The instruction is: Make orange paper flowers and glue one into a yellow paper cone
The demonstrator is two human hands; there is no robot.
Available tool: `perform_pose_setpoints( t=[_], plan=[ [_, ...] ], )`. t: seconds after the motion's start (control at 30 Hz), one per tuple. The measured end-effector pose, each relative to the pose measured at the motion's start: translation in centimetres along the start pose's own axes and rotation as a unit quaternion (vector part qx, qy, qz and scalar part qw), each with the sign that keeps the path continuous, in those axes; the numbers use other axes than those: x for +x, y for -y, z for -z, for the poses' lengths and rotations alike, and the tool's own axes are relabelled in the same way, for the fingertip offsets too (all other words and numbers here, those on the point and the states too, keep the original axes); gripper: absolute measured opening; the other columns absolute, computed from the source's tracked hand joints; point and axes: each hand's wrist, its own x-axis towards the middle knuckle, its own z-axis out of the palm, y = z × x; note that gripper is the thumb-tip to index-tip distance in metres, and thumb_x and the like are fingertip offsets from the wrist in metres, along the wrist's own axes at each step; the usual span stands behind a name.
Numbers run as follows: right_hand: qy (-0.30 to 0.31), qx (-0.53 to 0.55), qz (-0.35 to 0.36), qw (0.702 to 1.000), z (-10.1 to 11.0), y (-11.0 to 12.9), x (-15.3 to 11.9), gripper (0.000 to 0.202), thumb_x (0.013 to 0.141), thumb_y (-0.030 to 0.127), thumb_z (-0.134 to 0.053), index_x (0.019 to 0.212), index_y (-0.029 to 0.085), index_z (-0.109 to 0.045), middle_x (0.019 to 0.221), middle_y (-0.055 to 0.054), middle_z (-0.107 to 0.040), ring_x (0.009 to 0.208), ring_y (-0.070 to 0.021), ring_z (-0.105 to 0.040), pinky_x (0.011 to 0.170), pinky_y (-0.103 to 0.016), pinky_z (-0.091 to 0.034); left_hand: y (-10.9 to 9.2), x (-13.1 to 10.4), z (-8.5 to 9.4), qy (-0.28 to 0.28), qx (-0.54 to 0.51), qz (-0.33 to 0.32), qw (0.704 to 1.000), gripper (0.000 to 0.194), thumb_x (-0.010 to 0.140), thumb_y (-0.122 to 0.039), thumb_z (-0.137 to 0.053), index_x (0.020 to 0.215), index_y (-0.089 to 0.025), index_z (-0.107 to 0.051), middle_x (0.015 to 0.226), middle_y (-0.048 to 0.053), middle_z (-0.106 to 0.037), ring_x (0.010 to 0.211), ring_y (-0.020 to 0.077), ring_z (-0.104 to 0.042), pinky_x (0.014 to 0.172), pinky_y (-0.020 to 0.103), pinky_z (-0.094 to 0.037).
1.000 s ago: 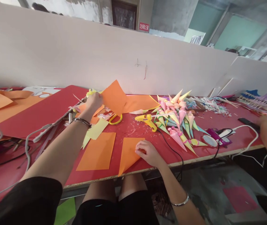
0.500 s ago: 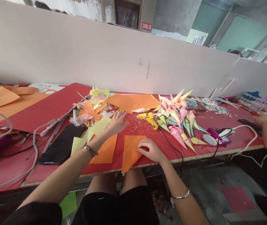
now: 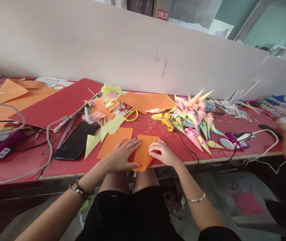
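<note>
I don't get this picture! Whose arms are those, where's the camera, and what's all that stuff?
They're a person's own bare arms; there's no robot. The camera is worn on their head, looking forward and down. The left hand lies spread on an orange paper sheet. The right hand has curled fingers at that sheet's right edge; I can't tell whether they pinch it. The red table also holds a yellow glue gun, pastel paper cones in a pile, and a flat black phone.
</note>
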Motion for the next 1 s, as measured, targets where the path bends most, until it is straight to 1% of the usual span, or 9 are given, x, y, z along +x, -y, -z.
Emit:
perform_pose_setpoints(
  t=[0.07,0.1,0.17,0.2,0.27,0.37,0.5,0.6,1.0],
  plan=[
    [-0.013,-0.016,-0.007,1.0,-0.4,0.1,0.7,0.015,0.082,0.026,-0.051,0.07,0.019,-0.055,0.078,0.001,-0.059,0.077,-0.0121,-0.054,0.091,-0.034,-0.031,0.4,0.4,0.0,-0.008,-0.004,-0.011,1.0,0.081,0.073,-0.066,-0.038,0.139,-0.023,-0.019,0.143,0.006,-0.028,0.13,0.0237,-0.025,0.108,0.043,-0.01],
    [-0.02,-0.023,-0.01,0.999,-0.6,0.1,1.2,0.016,0.082,0.026,-0.051,0.068,0.019,-0.055,0.075,0.0,-0.057,0.073,-0.0119,-0.053,0.084,-0.03,-0.036,0.6,0.6,-0.1,-0.01,-0.007,-0.016,1.0,0.077,0.076,-0.065,-0.035,0.138,-0.023,-0.019,0.143,0.006,-0.027,0.13,0.023,-0.025,0.108,0.042,-0.01],
    [-0.028,-0.031,-0.012,0.999,-0.9,0.0,2.0,0.017,0.082,0.025,-0.051,0.067,0.018,-0.055,0.071,0.0,-0.055,0.068,-0.0116,-0.051,0.07,-0.025,-0.039,0.9,0.8,-0.1,-0.005,-0.013,-0.021,1.0,0.071,0.08,-0.062,-0.03,0.138,-0.023,-0.02,0.143,0.005,-0.027,0.131,0.0217,-0.025,0.108,0.041,-0.01],
    [-0.03,-0.035,-0.012,0.999,-1.1,-0.1,2.4,0.017,0.082,0.024,-0.051,0.067,0.017,-0.055,0.071,0.0,-0.054,0.067,-0.0115,-0.051,0.067,-0.024,-0.039,0.9,0.9,-0.1,-0.004,-0.015,-0.021,1.0,0.07,0.081,-0.061,-0.029,0.138,-0.023,-0.02,0.143,0.006,-0.027,0.131,0.0215,-0.024,0.108,0.041,-0.01],
    [-0.031,-0.052,-0.013,0.998,-1.3,-0.3,2.9,0.015,0.082,0.023,-0.051,0.068,0.017,-0.056,0.071,0.0,-0.054,0.068,-0.0116,-0.051,0.066,-0.023,-0.038,0.8,0.9,-0.2,-0.009,-0.014,-0.013,1.0,0.072,0.08,-0.061,-0.029,0.138,-0.02,-0.019,0.143,0.008,-0.028,0.131,0.0221,-0.025,0.108,0.041,-0.011],
    [-0.036,-0.103,-0.01,0.994,-1.7,-0.4,3.4,0.014,0.081,0.024,-0.053,0.07,0.018,-0.056,0.071,0.0,-0.054,0.068,-0.0122,-0.051,0.066,-0.023,-0.037,0.5,0.8,-0.4,-0.035,-0.012,0.002,0.999,0.079,0.077,-0.064,-0.033,0.139,-0.018,-0.017,0.14,0.011,-0.033,0.128,0.0241,-0.029,0.107,0.042,-0.014],
    [-0.059,-0.162,-0.013,0.985,-2.2,-0.5,3.4,0.016,0.082,0.026,-0.051,0.069,0.018,-0.055,0.073,-0.001,-0.055,0.069,-0.0135,-0.051,0.064,-0.024,-0.036,0.4,0.7,-0.5,-0.048,-0.017,-0.006,0.999,0.08,0.078,-0.062,-0.036,0.14,-0.016,-0.013,0.138,0.012,-0.036,0.127,0.0242,-0.031,0.107,0.041,-0.016],
    [-0.069,-0.166,-0.019,0.983,-2.4,-0.5,3.4,0.016,0.083,0.026,-0.05,0.069,0.018,-0.054,0.073,-0.002,-0.056,0.07,-0.0143,-0.052,0.065,-0.024,-0.036,0.5,0.7,-0.5,-0.044,-0.015,-0.006,0.999,0.081,0.077,-0.062,-0.037,0.139,-0.015,-0.014,0.138,0.012,-0.036,0.127,0.0237,-0.031,0.107,0.041,-0.016],
    [-0.066,-0.198,-0.033,0.977,-2.6,-0.4,3.6,0.016,0.083,0.024,-0.05,0.068,0.019,-0.05,0.071,-0.003,-0.059,0.069,-0.0159,-0.053,0.064,-0.026,-0.035,0.3,0.8,-0.7,-0.047,-0.02,-0.002,0.999,0.078,0.077,-0.063,-0.035,0.139,-0.019,-0.017,0.138,0.011,-0.036,0.127,0.0227,-0.031,0.107,0.04,-0.014]
  ],
)
